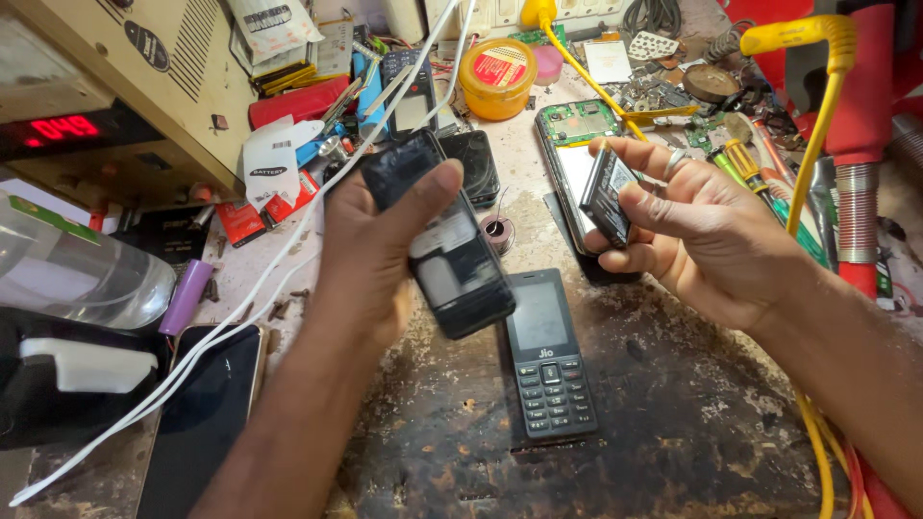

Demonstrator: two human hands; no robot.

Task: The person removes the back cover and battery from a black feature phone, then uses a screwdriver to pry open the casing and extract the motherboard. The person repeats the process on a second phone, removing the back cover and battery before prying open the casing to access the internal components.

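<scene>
The left hand (370, 255) is gripping a black, slab-shaped phone body (437, 235), thumb pressing across its glossy open back and the other fingers wrapping behind it. This phone body is hanging tilted in the air just above and to the left of a black keypad phone (546, 354), which is lying face up on the worn bench top (673, 423), a dark surface that is flaking and pitted with pale patches.

The right hand (702, 235) is pinching a small flat rectangular battery (606, 195), dark with a pale label, between thumb and fingertips; a metal ring is showing on one finger. The battery is sitting up and to the right of the keypad phone, well apart from the phone body in the other hand.

Beyond the keypad phone, behind the battery, an opened smartphone (567, 144) is lying with its green circuit board and silvery plate exposed. A small spool of copper wire (497, 232) is resting just above the keypad phone. Farther back from it, a round yellow plastic tub (497, 77) with a red lid label is standing. To the left of the keypad phone, thin white cables (240, 308) are running diagonally past a smooth purple cylinder (187, 296) and a glossy dark smartphone (207, 423). On its right, a rubbery yellow cable (817, 106) is curving down.
</scene>
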